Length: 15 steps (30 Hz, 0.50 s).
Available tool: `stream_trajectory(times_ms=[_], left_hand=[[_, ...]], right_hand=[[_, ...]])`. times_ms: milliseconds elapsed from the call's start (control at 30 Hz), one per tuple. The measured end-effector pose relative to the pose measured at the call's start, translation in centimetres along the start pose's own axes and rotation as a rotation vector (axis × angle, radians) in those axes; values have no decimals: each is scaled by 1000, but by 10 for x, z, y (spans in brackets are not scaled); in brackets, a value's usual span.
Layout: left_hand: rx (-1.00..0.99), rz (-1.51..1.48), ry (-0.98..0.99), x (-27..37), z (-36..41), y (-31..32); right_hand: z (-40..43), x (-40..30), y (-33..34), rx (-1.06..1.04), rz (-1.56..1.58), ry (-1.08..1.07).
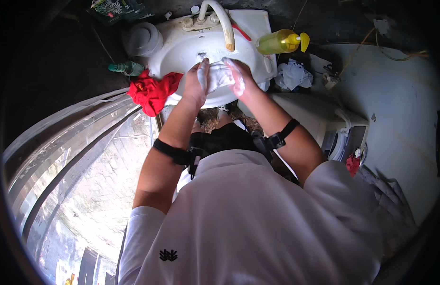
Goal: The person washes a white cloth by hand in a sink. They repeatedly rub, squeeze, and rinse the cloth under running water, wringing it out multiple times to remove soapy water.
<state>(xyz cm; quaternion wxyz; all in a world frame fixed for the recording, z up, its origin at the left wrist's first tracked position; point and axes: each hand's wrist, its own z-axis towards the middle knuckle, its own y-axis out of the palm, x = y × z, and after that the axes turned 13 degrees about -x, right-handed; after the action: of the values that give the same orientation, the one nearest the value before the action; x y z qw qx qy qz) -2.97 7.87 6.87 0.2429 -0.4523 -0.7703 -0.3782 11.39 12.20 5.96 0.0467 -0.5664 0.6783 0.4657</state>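
Observation:
Over the white ceramic washbasin (173, 58), a wet white cloth (220, 75) is stretched between my two hands. My left hand (197, 80) grips its left end, and the right end is in my right hand (240, 76). Whitish lather coats the fingers and palms of both. The curved faucet (227, 26) reaches out just beyond my hands, its tip close above the basin. Draped on the basin's left rim is a crumpled red cloth (154, 91), apart from my left hand.
A yellow-green pump bottle (273, 42) lies at the basin's right, near a bar of soap (267, 65) and a red-handled item (242, 32). Stacked white bowls (145, 39) and a green-capped bottle (126, 68) are left. Crumpled plastic (294, 74) lies right, above a white appliance (305, 110).

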Motion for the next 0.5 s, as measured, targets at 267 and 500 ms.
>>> stream_trajectory(times_ms=[267,500], left_hand=[[359,1119,130,2,-14,43],[181,959,402,8,-13,8]], right_hand=[[-9,35,28,-388,517,-60],[0,-2,23,-121,164,167]])
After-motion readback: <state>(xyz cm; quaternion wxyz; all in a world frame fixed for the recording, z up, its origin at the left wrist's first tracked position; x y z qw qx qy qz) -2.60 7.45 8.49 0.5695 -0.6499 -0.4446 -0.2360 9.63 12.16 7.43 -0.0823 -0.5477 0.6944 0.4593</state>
